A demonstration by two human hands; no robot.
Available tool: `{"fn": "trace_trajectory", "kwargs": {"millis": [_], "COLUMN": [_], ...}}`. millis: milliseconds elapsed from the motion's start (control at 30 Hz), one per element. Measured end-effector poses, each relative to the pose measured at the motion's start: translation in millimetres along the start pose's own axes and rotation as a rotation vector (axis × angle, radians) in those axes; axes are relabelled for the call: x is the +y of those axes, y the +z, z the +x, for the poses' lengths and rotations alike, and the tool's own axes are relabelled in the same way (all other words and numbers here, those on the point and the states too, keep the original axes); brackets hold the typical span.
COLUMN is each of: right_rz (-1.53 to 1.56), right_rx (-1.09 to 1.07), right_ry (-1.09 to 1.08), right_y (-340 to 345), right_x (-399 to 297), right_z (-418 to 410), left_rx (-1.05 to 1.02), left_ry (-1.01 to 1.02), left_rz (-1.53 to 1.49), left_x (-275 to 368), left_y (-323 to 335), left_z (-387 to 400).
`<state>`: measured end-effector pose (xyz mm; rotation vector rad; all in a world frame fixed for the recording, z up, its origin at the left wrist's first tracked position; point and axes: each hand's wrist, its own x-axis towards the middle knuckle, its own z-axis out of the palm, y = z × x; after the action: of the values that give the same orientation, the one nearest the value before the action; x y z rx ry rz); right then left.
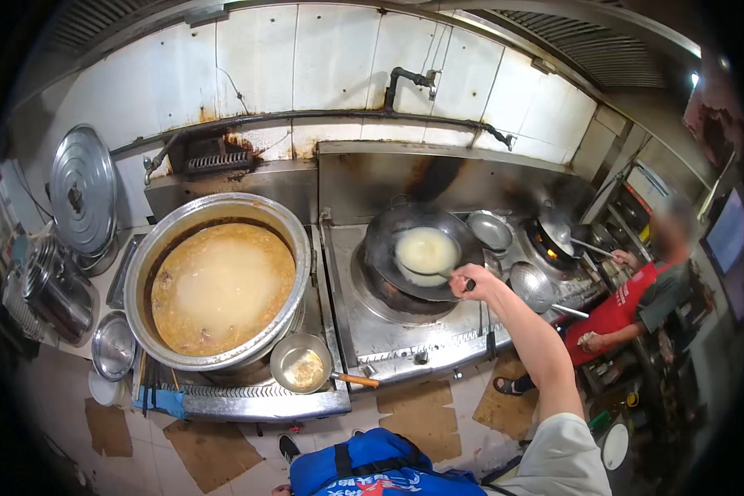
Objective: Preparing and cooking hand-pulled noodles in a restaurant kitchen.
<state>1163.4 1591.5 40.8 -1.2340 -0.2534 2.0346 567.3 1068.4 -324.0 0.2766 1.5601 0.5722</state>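
Note:
My right hand [473, 282] grips the short dark handle of a ladle [427, 250], whose wide bowl is full of pale, cloudy liquid. The ladle is inside a black wok [381, 260] on the burner, and more pale liquid shows below the bowl. Only a sliver of my left hand [281, 490] appears at the bottom edge, beside my blue apron [372, 462]; its fingers are hidden. Left of the wok stands a huge metal stockpot [137, 310] of brownish broth with a pale patch of foam. A small saucepan [301, 366] with a wooden handle sits at its front.
A co-worker in a red apron [632, 301] holds a ladle in a steaming wok [558, 232] over flame at right. A perforated skimmer [531, 286] and metal bowl [490, 230] lie between the woks. Cardboard [421, 412] covers parts of the floor. A pot lid [82, 189] leans at left.

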Motion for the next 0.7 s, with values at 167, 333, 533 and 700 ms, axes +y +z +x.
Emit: {"fn": "trace_trajectory", "kwargs": {"millis": [167, 333, 533, 700], "right_rz": [-0.159, -1.426, -1.591, -1.815], "right_rx": [0.212, 0.371, 0.942, 1.079], "right_ry": [-0.237, -0.683, -0.784, -0.752], "right_y": [-83, -139, -104, -50], "right_x": [-5, -8, 9, 23], "right_z": [27, 22, -26, -64], "left_rx": [0.029, 0.054, 0.095, 0.102], "left_ry": [0.039, 0.077, 0.095, 0.102], "left_rz": [0.032, 0.086, 0.151, 0.207], "left_x": [8, 20, 10, -11], "left_y": [9, 4, -11, -24], "left_z": [-8, -6, 2, 15]}}
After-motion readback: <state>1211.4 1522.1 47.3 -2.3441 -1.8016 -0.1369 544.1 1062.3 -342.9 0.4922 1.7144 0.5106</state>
